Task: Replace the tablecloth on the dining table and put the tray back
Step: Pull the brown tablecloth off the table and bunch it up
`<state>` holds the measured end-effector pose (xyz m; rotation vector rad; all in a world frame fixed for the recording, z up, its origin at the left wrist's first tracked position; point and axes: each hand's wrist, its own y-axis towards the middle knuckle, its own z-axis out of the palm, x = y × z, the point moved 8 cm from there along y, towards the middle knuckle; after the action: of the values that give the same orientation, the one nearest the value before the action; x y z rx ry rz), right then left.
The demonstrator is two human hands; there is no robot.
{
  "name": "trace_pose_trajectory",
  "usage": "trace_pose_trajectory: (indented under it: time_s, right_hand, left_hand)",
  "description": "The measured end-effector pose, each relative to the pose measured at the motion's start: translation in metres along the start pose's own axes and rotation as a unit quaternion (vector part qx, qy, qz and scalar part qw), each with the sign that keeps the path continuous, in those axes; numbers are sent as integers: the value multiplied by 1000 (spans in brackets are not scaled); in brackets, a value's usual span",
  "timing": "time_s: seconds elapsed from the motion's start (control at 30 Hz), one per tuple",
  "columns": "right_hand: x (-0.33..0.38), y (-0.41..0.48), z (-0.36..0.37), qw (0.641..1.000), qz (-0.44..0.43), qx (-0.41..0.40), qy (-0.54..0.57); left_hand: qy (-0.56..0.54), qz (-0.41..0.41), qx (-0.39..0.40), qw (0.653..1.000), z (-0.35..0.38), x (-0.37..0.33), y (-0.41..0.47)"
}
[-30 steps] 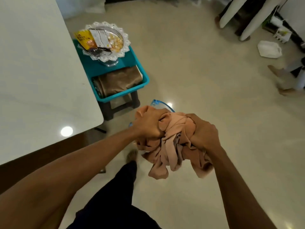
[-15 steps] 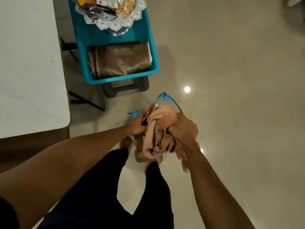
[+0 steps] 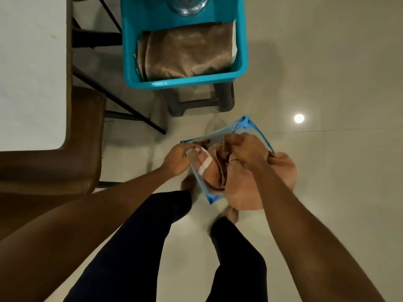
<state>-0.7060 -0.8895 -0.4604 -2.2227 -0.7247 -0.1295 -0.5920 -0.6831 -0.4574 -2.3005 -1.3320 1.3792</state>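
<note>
Right hand first: fingers curled tight, clamped on a fistful of the peach cloth, knuckles over the mouth of the blue-rimmed bag on the floor. Just beside it is the left hand, fingertips pinching the bag's left rim and holding the mouth wide. Much of the cloth sits inside the frame, but a fat bulge spills over the right, near edge beneath the right forearm. That looks like what's left to stuff, and the right hand is on top of it.

Farther out, well apart from both hands, the teal basket rides on a dark stool. The folded brown cloth lies in it, long side running left to right. It's likely the replacement, with the left hand a touch nearer. Beyond it, only part of the glass tray shows. The white table stands far left, a brown chair at its near end.
</note>
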Motion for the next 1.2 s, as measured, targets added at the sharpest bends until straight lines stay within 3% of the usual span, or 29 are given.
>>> trace_pose_trajectory:
  time_s: [0.2, 0.3, 0.37, 0.43, 0.5, 0.6, 0.73, 0.83, 0.9, 0.97, 1.0, 1.07, 1.1, 1.2]
  right_hand:
    - [-54, -55, -15, 986, 1, -149, -74]
    - [-93, -76, -13, 976, 54, -207, -39]
    - [-121, -74, -4, 978, 96, -182, 21]
    - [-144, -67, 6, 982, 139, -100, 85]
    - [-156, -62, 5, 979, 167, -35, 112]
    - [-144, -63, -16, 988, 108, -66, 85]
    - [-108, -85, -31, 984, 79, -61, 148]
    - [-69, -93, -12, 941, 94, -63, 320]
    - [-42, -89, 11, 893, 107, -55, 433]
    - [-22, -72, 69, 824, 141, 61, 545]
    - [-22, -62, 96, 826, 152, 106, 533]
    - [-32, -47, 127, 896, 171, 133, 387]
    - [-36, -40, 130, 924, 157, 123, 325]
    - [-21, -30, 106, 964, 42, 64, 256]
  left_hand:
    - [110, -17, -64, 992, 6, -1, -15]
    - [90, -98, -101, 986, 14, -10, -18]
    - [-1, -219, -103, 970, 28, 4, -20]
    - [-91, -310, -90, 942, 44, 22, -25]
    - [-118, -320, -71, 937, 55, 27, -29]
    - [-94, -296, -39, 950, 61, 32, -36]
    - [-111, -304, -44, 945, 50, 42, -40]
    - [-109, -290, 3, 951, 40, 39, -39]
    - [-91, -262, 24, 960, 35, 40, -32]
    - [-72, -247, 37, 966, 30, 45, -25]
    - [-59, -243, 43, 967, 26, 43, -22]
    - [-43, -245, 46, 968, 19, 40, -17]
    - [-43, -248, 45, 967, 18, 41, -16]
    - [-33, -242, 53, 968, 17, 46, -12]
